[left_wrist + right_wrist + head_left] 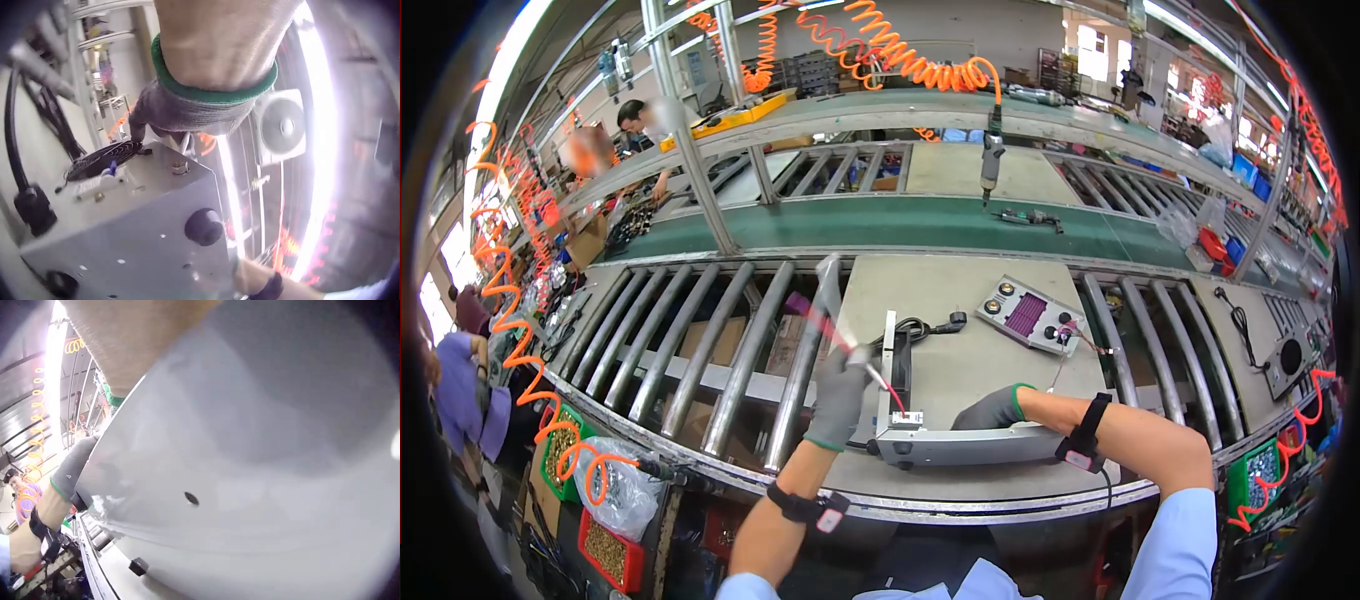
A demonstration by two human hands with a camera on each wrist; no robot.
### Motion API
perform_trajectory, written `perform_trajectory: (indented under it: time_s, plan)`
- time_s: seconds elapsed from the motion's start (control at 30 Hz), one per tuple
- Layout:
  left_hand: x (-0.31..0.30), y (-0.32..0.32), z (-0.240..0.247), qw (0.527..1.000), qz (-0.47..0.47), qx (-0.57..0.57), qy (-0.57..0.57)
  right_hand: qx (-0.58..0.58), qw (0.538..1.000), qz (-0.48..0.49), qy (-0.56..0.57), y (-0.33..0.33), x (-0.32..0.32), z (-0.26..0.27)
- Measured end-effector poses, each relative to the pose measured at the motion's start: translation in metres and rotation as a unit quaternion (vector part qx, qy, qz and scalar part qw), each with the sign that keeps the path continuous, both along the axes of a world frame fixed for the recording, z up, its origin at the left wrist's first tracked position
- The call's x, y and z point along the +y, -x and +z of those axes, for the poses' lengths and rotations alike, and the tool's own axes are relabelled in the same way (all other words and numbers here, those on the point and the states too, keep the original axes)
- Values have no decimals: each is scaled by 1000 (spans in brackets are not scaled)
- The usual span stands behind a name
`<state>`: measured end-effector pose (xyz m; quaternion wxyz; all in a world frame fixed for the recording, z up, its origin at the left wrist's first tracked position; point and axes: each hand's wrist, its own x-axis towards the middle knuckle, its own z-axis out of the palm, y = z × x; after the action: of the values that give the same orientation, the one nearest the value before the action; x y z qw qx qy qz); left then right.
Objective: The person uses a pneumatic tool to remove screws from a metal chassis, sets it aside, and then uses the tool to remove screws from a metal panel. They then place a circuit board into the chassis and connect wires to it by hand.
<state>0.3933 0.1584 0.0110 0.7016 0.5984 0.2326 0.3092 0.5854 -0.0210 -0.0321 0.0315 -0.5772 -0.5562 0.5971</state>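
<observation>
A grey sheet-metal housing (990, 447) with dark round feet (204, 226) stands on the near roller line. My gloved left hand (840, 400) is at its left corner, gripping a bundle of red and white wires (840, 342). The bundle is blurred by motion and has a purple end. Red wire runs down from it to a small white connector block (907, 420) in the housing's corner. My gloved right hand (990, 408) reaches over the housing's near wall from the right; its fingertips are hidden behind that wall.
A black power plug (949, 324) on a cable lies behind the housing. A panel with a purple grille (1028, 314) lies back right. Steel rollers (735, 360) flank the board. A screwdriver (992, 160) hangs on an orange coil. Screw bins (610, 550) stand front left.
</observation>
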Motion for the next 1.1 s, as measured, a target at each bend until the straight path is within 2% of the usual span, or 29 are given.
perform_trajectory:
  time_s: [0.07,0.13,0.17,0.2,0.27,0.3,0.37,0.4,0.43,0.5,0.63,0.67,0.73,0.77,0.8,0.83,0.87,0.93,1.0,1.07,1.1]
  plan:
    - [1,-3,-41,974,71,-39,214,-22,1000,-19,9,8,9,6]
    - [9,-7,-83,968,80,-29,237,-121,992,-6,-21,16,24,24]
    - [0,-3,-65,966,78,-12,246,-166,986,-4,-33,20,31,29]
    - [6,-8,-69,951,81,-32,296,-211,976,-1,-44,24,35,31]
    - [5,-2,-67,956,53,-15,287,-300,945,3,-134,30,44,8]
    - [6,-3,-65,956,52,-3,288,-339,925,-36,-167,32,43,-7]
    - [8,1,-62,955,57,22,290,-312,939,3,-147,31,45,7]
    - [8,4,-61,952,48,-1,303,-297,945,23,-137,30,45,18]
    - [10,7,-63,949,42,-2,313,-244,966,13,-85,26,41,31]
    - [14,16,-62,943,21,-1,333,-267,957,4,-114,14,30,31]
    - [1,39,-44,950,34,25,309,-339,933,-16,-124,17,-3,67]
    - [13,43,-71,956,0,0,294,-356,921,-17,-153,11,-14,68]
    - [10,61,-86,978,-15,-36,205,-368,900,-86,-218,10,-32,81]
    - [5,81,-87,985,-25,-32,169,-318,896,-183,-249,25,-43,94]
    - [-7,101,-72,988,-4,-30,154,-293,875,-179,-341,34,-53,102]
    - [-27,125,-51,982,68,-23,176,-276,851,-215,-391,56,-61,112]
    - [-35,152,-48,982,95,-16,161,-293,828,-232,-419,64,-72,101]
    - [-38,214,-52,987,128,51,87,-388,770,-148,-485,78,-91,77]
    - [-33,270,-65,970,223,97,21,-448,727,-156,-495,80,-85,57]
    - [-19,330,-68,930,294,216,-54,-475,691,-165,-519,76,-78,47]
    - [-7,366,-77,888,331,276,-159,-469,678,-167,-541,72,-73,43]
